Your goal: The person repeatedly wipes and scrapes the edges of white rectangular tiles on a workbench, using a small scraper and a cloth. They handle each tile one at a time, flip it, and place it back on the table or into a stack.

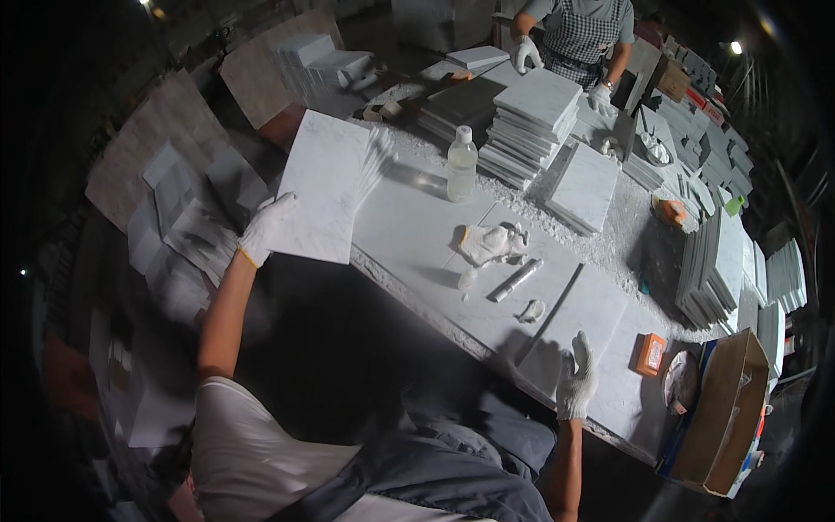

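Note:
My left hand, in a white knit glove, is closed on the left edge of a white marble tile. The tile is tilted up at the table's left end, and thin edges of several more tiles show just behind it. My right hand, gloved too, has its fingers stretched out over the front edge of the table, beside or on a flat grey-white tile. Whether it touches that tile I cannot tell. A silvery marker-like stick, a crumpled white glove and a small white scrap lie between my hands.
A clear bottle stands near a tall tile stack. An orange block, a round dish and an open cardboard box are at right. Upright tiles lean beyond. Across the table is a gloved co-worker.

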{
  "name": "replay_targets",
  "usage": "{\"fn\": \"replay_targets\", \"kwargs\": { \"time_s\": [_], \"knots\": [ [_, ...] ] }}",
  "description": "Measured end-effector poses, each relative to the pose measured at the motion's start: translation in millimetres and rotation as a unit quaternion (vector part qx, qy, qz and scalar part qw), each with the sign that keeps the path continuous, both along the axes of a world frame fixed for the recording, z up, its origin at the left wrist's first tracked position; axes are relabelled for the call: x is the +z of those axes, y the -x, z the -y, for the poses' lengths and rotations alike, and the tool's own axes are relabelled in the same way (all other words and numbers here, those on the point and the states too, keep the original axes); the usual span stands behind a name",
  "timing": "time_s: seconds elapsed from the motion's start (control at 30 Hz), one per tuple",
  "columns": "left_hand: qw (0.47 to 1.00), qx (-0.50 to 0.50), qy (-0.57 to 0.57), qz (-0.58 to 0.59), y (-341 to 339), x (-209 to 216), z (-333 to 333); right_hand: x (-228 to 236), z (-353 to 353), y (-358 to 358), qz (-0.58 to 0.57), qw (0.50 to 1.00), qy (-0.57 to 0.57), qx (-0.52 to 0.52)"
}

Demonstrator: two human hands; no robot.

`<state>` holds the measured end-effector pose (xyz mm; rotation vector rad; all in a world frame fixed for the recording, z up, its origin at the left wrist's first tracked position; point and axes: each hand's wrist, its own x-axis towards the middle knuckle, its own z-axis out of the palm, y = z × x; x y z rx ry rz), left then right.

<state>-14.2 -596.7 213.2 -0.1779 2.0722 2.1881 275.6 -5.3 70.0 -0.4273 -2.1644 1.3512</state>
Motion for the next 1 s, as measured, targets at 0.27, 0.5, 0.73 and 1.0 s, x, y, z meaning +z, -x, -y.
{"fn": "replay_targets", "kwargs": {
  "time_s": [0.27, 0.5, 0.73, 1.0],
  "knots": [
    [0.999, -0.046, 0.011, -0.023, 104, -19, 59, -11, 14, 6, 0.123, 0.958, -0.256, -0.029],
    [0.995, -0.036, 0.069, 0.064, 123, -16, 70, -18, 19, 8, 0.068, 0.968, -0.232, -0.063],
    [0.963, 0.004, 0.263, 0.067, 113, 6, 45, -18, 20, 11, 0.104, 0.957, -0.264, -0.067],
    [0.820, 0.108, 0.556, -0.085, 132, 63, 36, -24, 23, 8, 0.114, 0.964, -0.225, -0.079]
  ]
}}
